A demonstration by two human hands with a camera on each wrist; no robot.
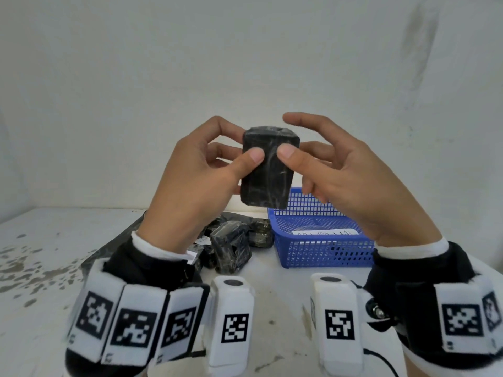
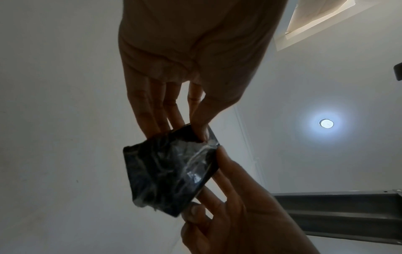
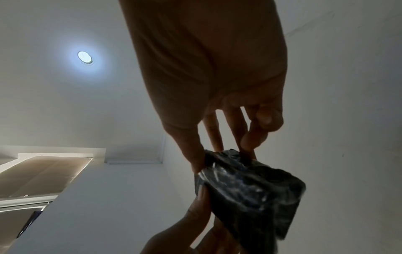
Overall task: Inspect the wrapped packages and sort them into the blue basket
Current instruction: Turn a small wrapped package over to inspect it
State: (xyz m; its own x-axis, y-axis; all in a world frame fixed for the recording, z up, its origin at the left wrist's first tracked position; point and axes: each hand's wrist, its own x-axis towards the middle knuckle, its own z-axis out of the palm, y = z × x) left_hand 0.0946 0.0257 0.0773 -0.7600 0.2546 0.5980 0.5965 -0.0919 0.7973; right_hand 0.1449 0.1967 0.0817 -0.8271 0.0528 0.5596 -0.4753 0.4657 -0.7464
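Observation:
I hold one black plastic-wrapped package (image 1: 268,178) upright in the air above the table, between both hands. My left hand (image 1: 239,148) pinches its left side, thumb on the front and fingers behind. My right hand (image 1: 293,148) pinches the right side the same way, its index finger lifted clear above. From below, the left wrist view shows the package (image 2: 169,171) under my left hand (image 2: 180,130). In the right wrist view the package (image 3: 250,192) hangs from my right hand (image 3: 222,159). The blue basket (image 1: 326,257) stands on the table at the right.
Several more black wrapped packages (image 1: 234,242) lie piled left of the basket, on a grey bag (image 1: 109,248). A white label (image 1: 325,232) lies inside the basket. The white table (image 1: 40,268) is stained at the left. A wall rises close behind.

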